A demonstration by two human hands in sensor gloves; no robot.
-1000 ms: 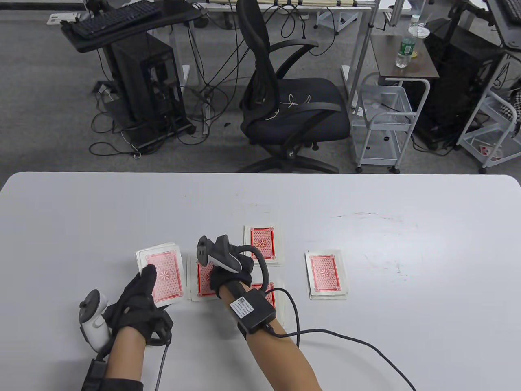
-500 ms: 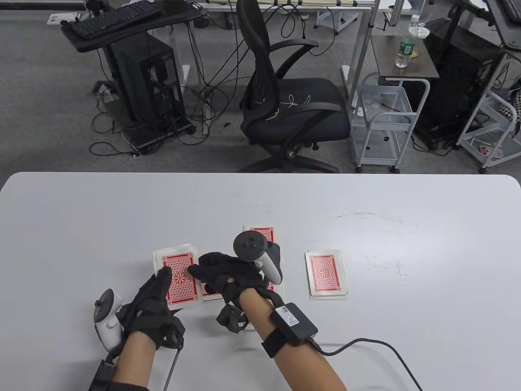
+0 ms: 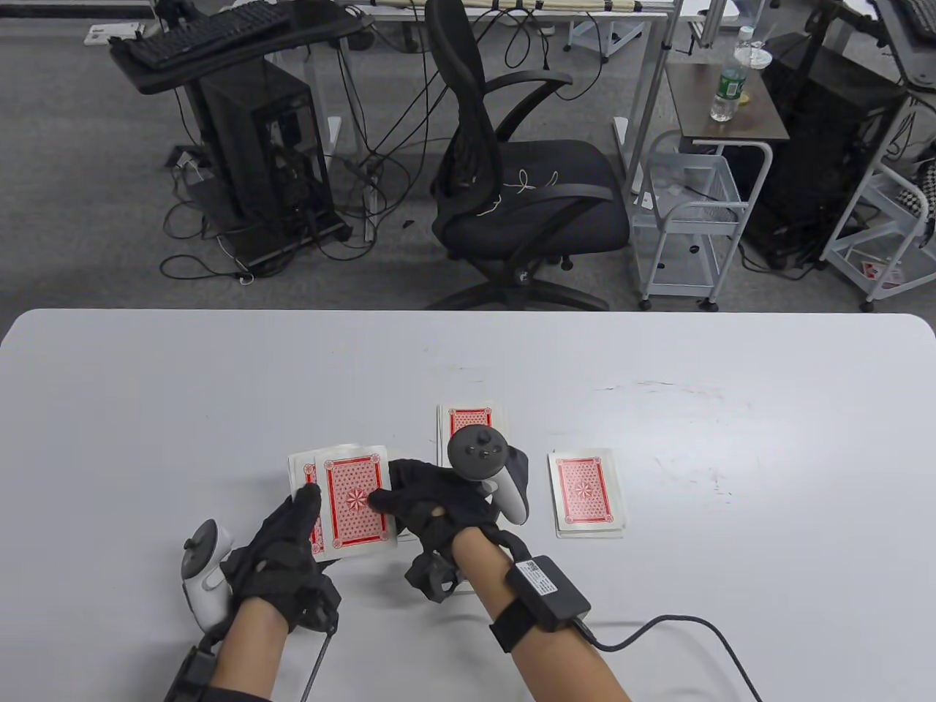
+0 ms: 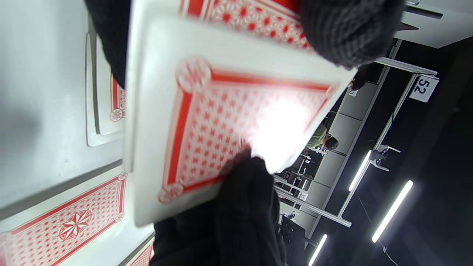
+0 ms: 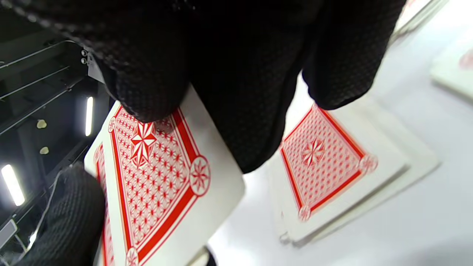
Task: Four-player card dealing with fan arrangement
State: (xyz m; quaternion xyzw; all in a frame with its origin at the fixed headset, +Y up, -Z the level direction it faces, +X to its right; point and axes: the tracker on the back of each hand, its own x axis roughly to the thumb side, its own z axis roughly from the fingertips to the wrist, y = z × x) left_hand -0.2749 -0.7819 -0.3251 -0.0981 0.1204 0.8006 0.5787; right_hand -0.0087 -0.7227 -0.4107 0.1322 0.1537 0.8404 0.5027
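My left hand (image 3: 292,530) grips the red-backed deck (image 3: 303,482) just above the table. The right hand (image 3: 409,504) pinches the deck's top card (image 3: 355,501), which juts to the right off the deck. In the left wrist view that card (image 4: 221,118) fills the middle, with a right fingertip (image 4: 244,199) under its edge. In the right wrist view my fingers (image 5: 147,74) press on the card (image 5: 159,177). Dealt piles lie face down: a far pile (image 3: 472,420), a right pile (image 3: 587,493), and a pile (image 5: 325,159) largely hidden beneath my right hand.
The white table (image 3: 731,380) carries only the cards. A cable (image 3: 658,629) runs from my right wrist unit across the table's near right. Behind the far edge stand an office chair (image 3: 526,205) and a wire cart (image 3: 687,219).
My left hand carried the deck to the right. The right hand left the pile it was touching, turned over, met the deck and drew the top card rightward.
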